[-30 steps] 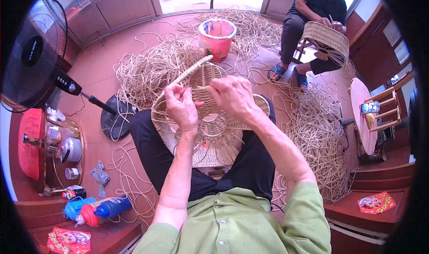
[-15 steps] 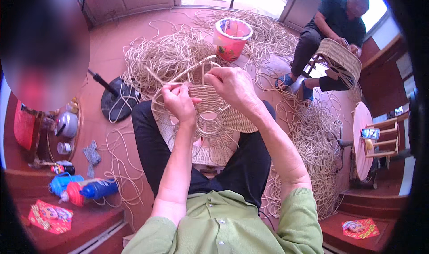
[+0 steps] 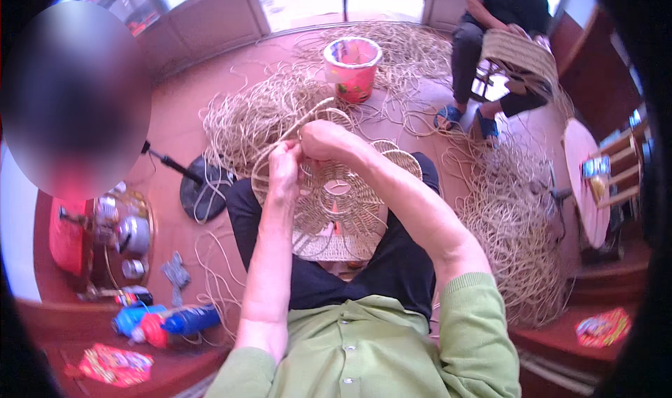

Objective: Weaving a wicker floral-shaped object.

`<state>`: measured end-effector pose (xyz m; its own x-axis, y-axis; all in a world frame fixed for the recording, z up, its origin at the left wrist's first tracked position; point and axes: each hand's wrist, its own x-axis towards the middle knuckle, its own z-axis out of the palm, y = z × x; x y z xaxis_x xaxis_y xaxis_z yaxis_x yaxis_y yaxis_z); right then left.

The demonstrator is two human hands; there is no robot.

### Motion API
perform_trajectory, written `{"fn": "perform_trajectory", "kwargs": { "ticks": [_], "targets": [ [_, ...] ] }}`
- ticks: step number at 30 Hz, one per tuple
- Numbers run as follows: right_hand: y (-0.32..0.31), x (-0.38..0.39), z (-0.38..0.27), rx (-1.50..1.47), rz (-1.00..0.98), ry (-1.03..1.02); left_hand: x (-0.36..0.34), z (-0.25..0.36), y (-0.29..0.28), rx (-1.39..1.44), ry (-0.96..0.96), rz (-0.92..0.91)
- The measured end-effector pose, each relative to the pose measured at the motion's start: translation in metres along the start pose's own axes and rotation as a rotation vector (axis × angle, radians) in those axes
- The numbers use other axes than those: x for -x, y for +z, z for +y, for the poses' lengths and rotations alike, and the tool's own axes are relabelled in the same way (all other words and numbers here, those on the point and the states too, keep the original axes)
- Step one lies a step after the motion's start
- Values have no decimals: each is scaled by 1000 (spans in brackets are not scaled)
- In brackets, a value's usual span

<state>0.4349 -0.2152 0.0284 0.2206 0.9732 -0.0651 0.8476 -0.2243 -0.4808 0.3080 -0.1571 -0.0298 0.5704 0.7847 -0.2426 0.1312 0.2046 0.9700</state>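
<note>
A pale woven cord seat (image 3: 325,247) with round openwork rests on my lap between my knees. At its far left edge my left hand (image 3: 284,165) is closed in a pinch, apparently on a strand of the straw-coloured cord. My right hand (image 3: 325,140) touches it, fingers curled over the same spot and thumb side hidden. Just beyond both hands, a cord-wrapped curved rim (image 3: 318,111) sticks up. What exactly lies between the right fingers is hidden.
Loose cord heaps (image 3: 518,237) cover the floor on the right and ahead. A red bucket (image 3: 355,90) stands beyond my knees. Another person (image 3: 500,9) works on a woven seat at the far right. A black stand base (image 3: 203,188) and bottles (image 3: 189,319) are on the left.
My right hand has moved left, from above the weave to against my left hand. The view has shifted too, and the other person sits higher in it.
</note>
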Motion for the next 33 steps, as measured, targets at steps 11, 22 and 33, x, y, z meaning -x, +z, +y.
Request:
{"fn": "perform_trajectory", "kwargs": {
  "ticks": [11,22,33],
  "targets": [
    [20,32,12,-472,384,305,20,0,42,81,210,8],
    [64,87,3,-1566,749,90,51,13,44,-621,1046,475],
    [-10,39,62,119,1014,-222,-4,-3,79,-884,943,580]
  ]
}}
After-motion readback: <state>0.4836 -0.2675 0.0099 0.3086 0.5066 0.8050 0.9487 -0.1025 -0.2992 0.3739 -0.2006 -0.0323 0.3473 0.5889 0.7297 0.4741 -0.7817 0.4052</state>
